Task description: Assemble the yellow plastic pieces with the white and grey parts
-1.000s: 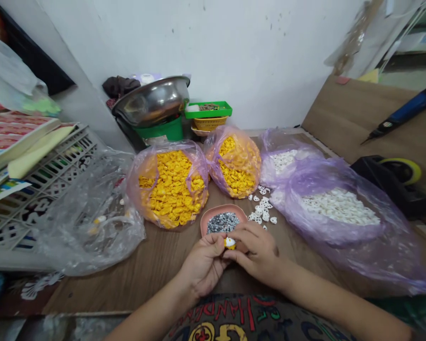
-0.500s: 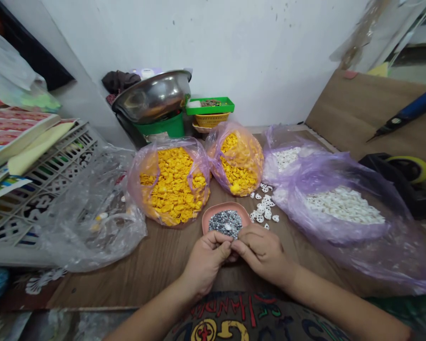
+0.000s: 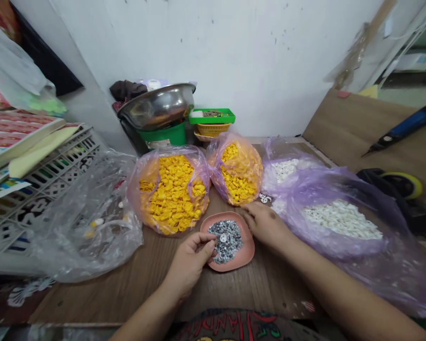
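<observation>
A salmon-coloured dish (image 3: 246, 258) holds many small grey, shiny bits (image 3: 229, 248), with a round white plastic piece (image 3: 223, 237) lying on top. At the dish's left rim my left hand (image 3: 191, 260) has thumb and fingers pinched together; what is between them is hidden. My right hand (image 3: 268, 222) reaches past the dish's upper right side, fingers loosely stretched and a little apart, near the loose white face-like pieces (image 3: 265, 198), which it partly covers. Close beyond its fingertips stands a purple-tinted bag of yellow pieces (image 3: 239, 187).
A larger bag of yellow pieces (image 3: 173, 199) stands left of centre. Bags of white pieces (image 3: 341, 220) lie at right. A clear plastic bag (image 3: 92, 237) rests beside a grey crate (image 3: 88, 142). Behind are a steel bowl (image 3: 159, 106) and green tray (image 3: 230, 116). A blue pen-like tool (image 3: 408, 121) is at right.
My hands, earlier together over the dish's near edge, have parted. The left moved leftward to the rim; the right moved up and right to the loose white pieces. The dish is now more exposed.
</observation>
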The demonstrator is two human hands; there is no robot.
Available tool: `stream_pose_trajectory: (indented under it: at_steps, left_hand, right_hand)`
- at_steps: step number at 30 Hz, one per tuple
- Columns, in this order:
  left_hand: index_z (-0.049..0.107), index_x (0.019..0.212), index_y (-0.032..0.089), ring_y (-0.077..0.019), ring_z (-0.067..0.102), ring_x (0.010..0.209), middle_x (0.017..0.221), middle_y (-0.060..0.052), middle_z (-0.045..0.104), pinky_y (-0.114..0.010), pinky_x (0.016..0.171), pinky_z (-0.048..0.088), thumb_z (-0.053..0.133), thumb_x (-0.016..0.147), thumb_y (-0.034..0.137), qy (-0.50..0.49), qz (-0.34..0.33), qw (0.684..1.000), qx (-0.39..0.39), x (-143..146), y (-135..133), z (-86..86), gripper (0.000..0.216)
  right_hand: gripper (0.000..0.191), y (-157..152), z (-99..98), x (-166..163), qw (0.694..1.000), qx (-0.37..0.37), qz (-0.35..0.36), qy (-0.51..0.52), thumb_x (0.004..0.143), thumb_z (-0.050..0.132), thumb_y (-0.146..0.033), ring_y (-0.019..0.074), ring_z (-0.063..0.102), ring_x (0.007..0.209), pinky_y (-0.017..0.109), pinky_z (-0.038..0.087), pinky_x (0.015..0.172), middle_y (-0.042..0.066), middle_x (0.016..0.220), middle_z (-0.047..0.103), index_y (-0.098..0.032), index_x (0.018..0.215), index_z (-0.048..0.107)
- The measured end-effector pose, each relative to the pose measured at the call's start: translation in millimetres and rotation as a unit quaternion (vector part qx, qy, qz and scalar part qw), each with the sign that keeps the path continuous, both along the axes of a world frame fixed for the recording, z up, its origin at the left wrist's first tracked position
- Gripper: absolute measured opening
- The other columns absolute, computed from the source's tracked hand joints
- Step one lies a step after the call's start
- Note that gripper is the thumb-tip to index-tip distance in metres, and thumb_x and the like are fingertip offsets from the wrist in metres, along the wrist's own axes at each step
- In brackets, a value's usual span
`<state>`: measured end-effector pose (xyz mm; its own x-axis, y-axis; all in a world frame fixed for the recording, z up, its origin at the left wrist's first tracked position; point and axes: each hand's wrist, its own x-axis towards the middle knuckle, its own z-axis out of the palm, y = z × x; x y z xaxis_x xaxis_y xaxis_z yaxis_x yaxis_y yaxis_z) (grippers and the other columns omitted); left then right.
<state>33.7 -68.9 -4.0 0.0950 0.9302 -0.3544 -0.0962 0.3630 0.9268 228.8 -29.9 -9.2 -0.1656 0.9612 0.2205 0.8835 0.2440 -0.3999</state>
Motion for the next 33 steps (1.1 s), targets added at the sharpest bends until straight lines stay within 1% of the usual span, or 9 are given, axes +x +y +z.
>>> stream_pose_trajectory:
  at_steps: [6, 11, 16, 19, 21, 23, 28, 30, 33]
  left_hand:
    - [0.065, 0.07, 0.015, -0.0113, 0.052, 0.054, 0.059, 0.001, 0.061, -0.022, 0.054, 0.04, 0.072, 0.056, 0.028, 0.002, -0.022, 1.0, 0.012, 0, 0, -1.2, 0.02]
    - [0.066, 0.068, 0.015, -0.0108, 0.052, 0.054, 0.056, 0.001, 0.06, -0.022, 0.055, 0.041, 0.073, 0.055, 0.029, -0.003, 0.0, 1.0, 0.006, -10, 2, -1.9, 0.021]
    - [0.066, 0.072, 0.014, -0.011, 0.053, 0.055, 0.062, -0.001, 0.063, -0.021, 0.053, 0.041, 0.074, 0.053, 0.035, -0.013, 0.021, 0.999, -0.023, -14, 3, -3.3, 0.029]
    - [0.066, 0.079, 0.015, -0.0093, 0.051, 0.047, 0.067, -0.003, 0.064, -0.021, 0.046, 0.037, 0.069, 0.055, 0.048, -0.044, -0.033, 0.998, -0.042, -9, 2, -3.4, 0.041]
    - [0.065, 0.071, 0.013, -0.0077, 0.044, 0.04, 0.059, -0.002, 0.061, -0.02, 0.04, 0.031, 0.06, 0.059, 0.058, -0.061, -0.097, 0.992, -0.047, -3, 1, -3.1, 0.046]
    - [0.061, 0.058, 0.013, -0.0067, 0.038, 0.036, 0.046, 0.0, 0.054, -0.02, 0.038, 0.025, 0.055, 0.061, 0.062, -0.056, -0.151, 0.986, -0.034, 2, -1, -3.0, 0.049]
    - [0.058, 0.056, 0.014, -0.0057, 0.036, 0.035, 0.039, 0.004, 0.047, -0.019, 0.038, 0.023, 0.061, 0.059, 0.057, -0.033, -0.184, 0.982, -0.04, 8, -3, -5.1, 0.043]
    - [0.062, 0.068, 0.015, -0.006, 0.04, 0.036, 0.041, 0.005, 0.05, -0.018, 0.038, 0.027, 0.066, 0.057, 0.052, -0.042, -0.156, 0.985, -0.061, 8, -2, -5.9, 0.039]
    - [0.064, 0.083, 0.015, -0.0063, 0.046, 0.04, 0.044, 0.005, 0.055, -0.017, 0.043, 0.035, 0.075, 0.049, 0.04, -0.065, -0.078, 0.991, -0.086, 8, 0, -5.4, 0.043]
  right_hand:
    - [0.024, 70, -12.1, -7, 0.997, -0.001, -0.038, -0.072, 0.076, 0.051, -0.015, 0.0213, 0.055, 0.082, 0.029, 0.041, 0.071, 0.009, 0.087, 0.061, -0.02, 0.096, 0.062]
    - [0.016, 79, -18.9, -8, 0.997, 0.006, -0.03, -0.073, 0.072, 0.056, -0.017, 0.0216, 0.055, 0.081, 0.03, 0.041, 0.07, 0.009, 0.084, 0.061, -0.017, 0.084, 0.066]
    - [0.017, 47, -10.4, -10, 0.998, 0.053, -0.03, -0.013, 0.076, 0.058, -0.024, 0.0214, 0.053, 0.088, 0.034, 0.041, 0.079, 0.008, 0.089, 0.059, -0.018, 0.091, 0.064]
    - [0.016, 10, -5.4, -20, 0.983, 0.09, 0.084, 0.135, 0.076, 0.059, -0.026, 0.0182, 0.055, 0.081, 0.032, 0.045, 0.072, 0.004, 0.084, 0.058, -0.023, 0.09, 0.065]
    - [0.017, -16, -3.6, -29, 0.968, 0.083, 0.168, 0.164, 0.076, 0.059, -0.027, 0.0169, 0.054, 0.08, 0.03, 0.046, 0.069, 0.004, 0.086, 0.058, -0.025, 0.092, 0.064]
    - [0.017, -38, -2.4, -35, 0.963, 0.086, 0.197, 0.162, 0.077, 0.058, -0.027, 0.0163, 0.054, 0.075, 0.03, 0.046, 0.066, 0.004, 0.082, 0.059, -0.023, 0.093, 0.064]
    - [0.021, -62, 1.4, -28, 0.966, 0.056, 0.215, 0.135, 0.079, 0.054, -0.021, 0.0177, 0.056, 0.08, 0.033, 0.047, 0.071, 0.006, 0.088, 0.063, -0.02, 0.099, 0.06]
    - [0.025, -63, 0.7, -16, 0.969, 0.058, 0.196, 0.141, 0.08, 0.05, -0.016, 0.0177, 0.056, 0.085, 0.032, 0.048, 0.074, 0.007, 0.093, 0.063, -0.019, 0.103, 0.057]
    - [0.026, -58, -5.6, 8, 0.986, 0.069, 0.105, 0.113, 0.078, 0.044, -0.008, 0.0183, 0.058, 0.084, 0.033, 0.049, 0.074, 0.007, 0.089, 0.064, -0.02, 0.095, 0.06]
